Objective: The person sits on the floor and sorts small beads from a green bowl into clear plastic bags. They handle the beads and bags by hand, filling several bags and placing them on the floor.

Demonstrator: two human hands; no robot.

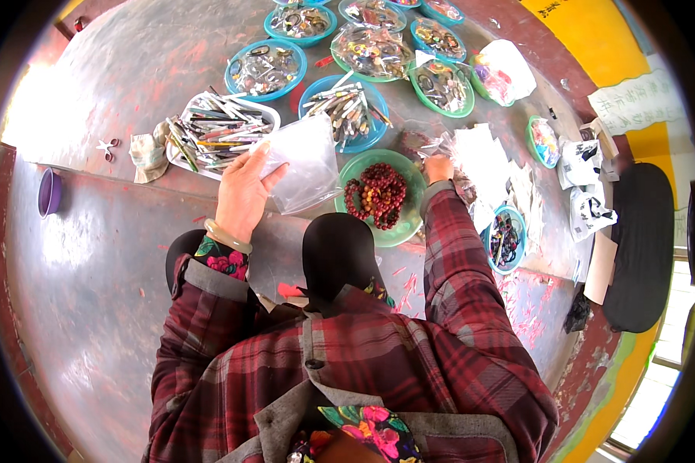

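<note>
My left hand [243, 191], with a pale bangle at the wrist, pinches a clear flat plastic bag [310, 168] between thumb and fingers. The bag hangs over the left edge of a green basin [411, 225]. Inside that basin lie dark red bead strings [386, 185] with a few yellowish beads among them. Reaching out past the basin's right side, my right hand [439, 167] has its fingers closed beside crumpled clear plastic bags [462, 184]. What it grips, if anything, is hidden.
Beyond my left hand stand a white tub [270, 114] of pens and a blue basin [382, 108] of brush-like sticks. Several basins of bagged trinkets sit farther off. Scissors [108, 149] and a purple bowl [49, 192] are leftward; a small blue basin [523, 247] is at right.
</note>
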